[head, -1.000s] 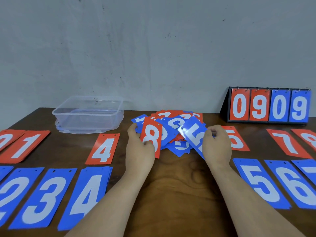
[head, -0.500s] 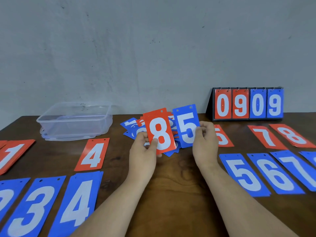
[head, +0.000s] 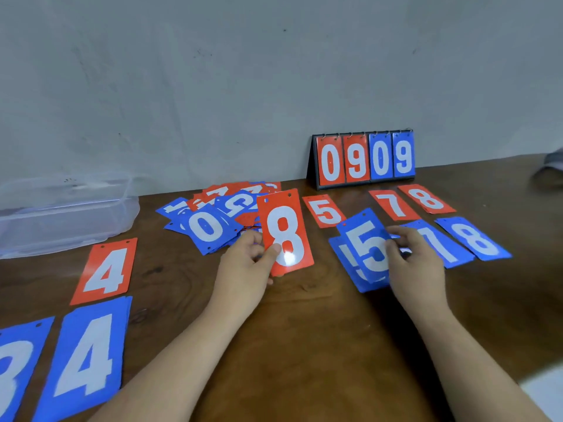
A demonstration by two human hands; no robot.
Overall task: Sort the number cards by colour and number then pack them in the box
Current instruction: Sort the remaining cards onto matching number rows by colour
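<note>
Fingers of right hand (head: pixel 411 264) pinch blue 5 card (head: pixel 367 243), blue 5 pile (head: pixel 345 263) just beneath; best to square edges before letting go. Fingers of left hand (head: pixel 245 271) pinch red 8 card (head: pixel 286 231).

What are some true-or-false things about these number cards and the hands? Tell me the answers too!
1. The left hand holds a red 8 card. True.
2. The right hand holds a red 7 card. False: it holds a blue 5 card.
3. The scoreboard shows 0909. True.
4. The red 4 card lies inside the plastic box. False: it lies on the table, outside the box.
</note>
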